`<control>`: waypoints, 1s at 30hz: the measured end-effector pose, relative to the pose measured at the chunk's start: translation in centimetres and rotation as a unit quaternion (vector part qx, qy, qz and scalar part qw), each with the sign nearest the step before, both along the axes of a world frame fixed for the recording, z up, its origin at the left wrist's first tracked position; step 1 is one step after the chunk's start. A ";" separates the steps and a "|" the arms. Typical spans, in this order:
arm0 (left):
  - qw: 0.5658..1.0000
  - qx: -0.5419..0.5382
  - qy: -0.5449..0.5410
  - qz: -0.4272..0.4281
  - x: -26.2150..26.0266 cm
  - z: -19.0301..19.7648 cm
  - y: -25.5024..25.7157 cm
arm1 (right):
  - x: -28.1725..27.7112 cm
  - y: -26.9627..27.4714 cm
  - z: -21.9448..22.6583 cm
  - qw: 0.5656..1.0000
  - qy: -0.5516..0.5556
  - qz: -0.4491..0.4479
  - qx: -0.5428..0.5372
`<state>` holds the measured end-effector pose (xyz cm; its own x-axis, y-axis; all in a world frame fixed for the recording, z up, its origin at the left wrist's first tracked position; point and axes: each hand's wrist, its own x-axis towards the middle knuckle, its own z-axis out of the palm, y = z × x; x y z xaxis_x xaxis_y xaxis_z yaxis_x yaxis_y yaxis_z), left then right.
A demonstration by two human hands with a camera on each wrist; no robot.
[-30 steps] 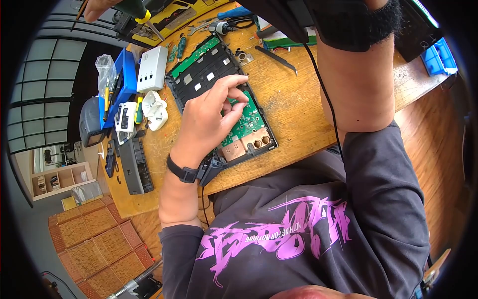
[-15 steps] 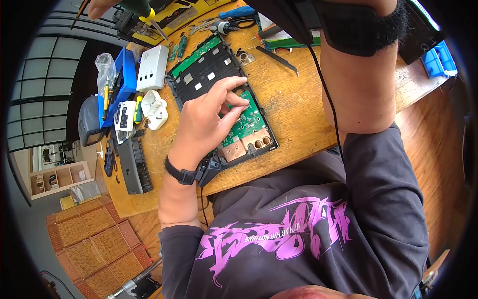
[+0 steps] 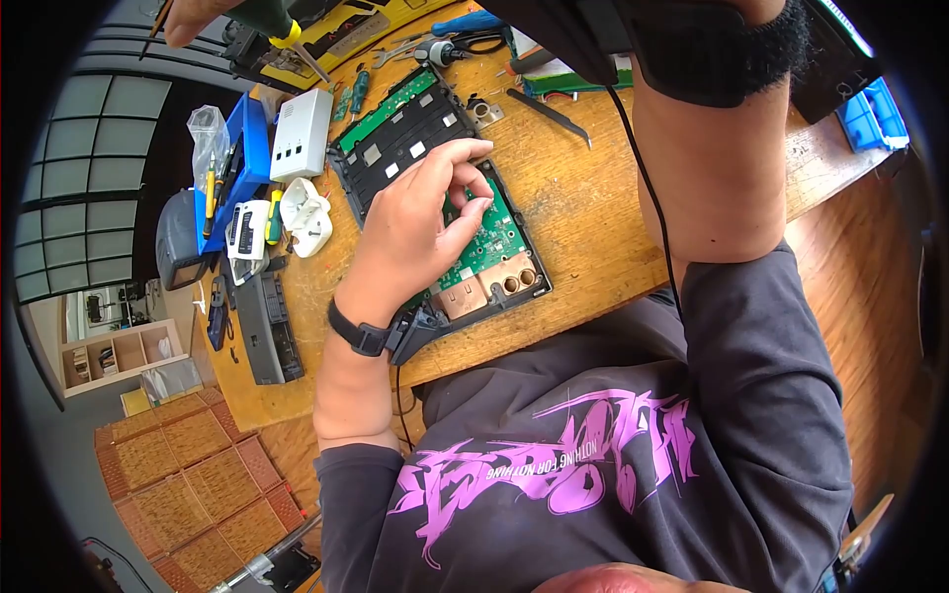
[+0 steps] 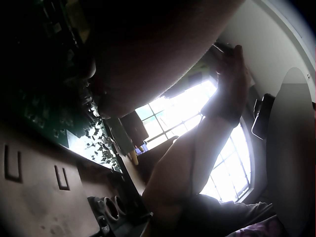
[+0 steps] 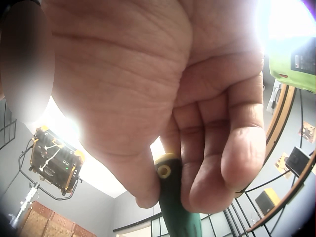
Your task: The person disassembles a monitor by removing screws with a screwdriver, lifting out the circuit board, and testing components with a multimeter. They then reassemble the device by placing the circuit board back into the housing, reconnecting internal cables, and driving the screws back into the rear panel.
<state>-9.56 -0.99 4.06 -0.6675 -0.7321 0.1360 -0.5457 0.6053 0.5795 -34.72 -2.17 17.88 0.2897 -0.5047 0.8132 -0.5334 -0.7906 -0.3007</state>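
Observation:
An opened black device casing (image 3: 400, 148) lies on the wooden workbench in the head view. In its near part sit a green circuit board (image 3: 502, 232) and copper-coloured plates (image 3: 465, 296). Over this board is my left hand (image 3: 400, 232), index finger stretched out, thumb tip and another fingertip close together; I cannot tell whether a small part is between them. Raised high, my right hand (image 5: 123, 89) grips a screwdriver (image 5: 178, 210) by its green and black handle. At the top of the head view its fingers (image 3: 193, 20) show beside the screwdriver, whose shaft slants downward.
Tweezers (image 3: 549, 119) lie right of the casing. A white box (image 3: 301, 136), a white plastic shell (image 3: 306, 217), a blue bin (image 3: 247, 148) and a dark grey casing (image 3: 267, 331) stand on the left. Pliers, wrenches and a blue-handled tool (image 3: 465, 25) lie behind. A black cable (image 3: 647, 188) hangs beside my right arm.
Over the board, my left thumb and fingertips shift slightly and spread a little between frames. The raised right hand and its screwdriver sway slightly; the casing stays in place.

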 end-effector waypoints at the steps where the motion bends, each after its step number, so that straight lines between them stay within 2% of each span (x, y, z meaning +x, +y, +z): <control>1: 1.000 0.009 0.002 -0.002 0.0 0.0 0.0 | 0.0 0.0 0.1 1.000 -0.003 0.000 0.002; 14: 0.999 0.022 -0.002 -0.041 0.1 -0.6 -0.4 | -0.1 0.1 0.0 1.000 -0.001 0.002 0.003; 21: 0.997 0.069 0.026 -0.023 -0.1 -0.3 -0.3 | -0.3 -0.1 -0.1 1.000 0.001 0.001 0.004; 23: 0.999 0.003 -0.003 -0.042 0.0 0.1 -0.4 | -0.3 0.0 -0.2 1.000 -0.001 0.001 0.005; 30: 0.999 -0.035 0.019 -0.024 -0.3 0.0 -0.1 | -0.3 0.0 -0.1 1.000 -0.001 0.000 0.006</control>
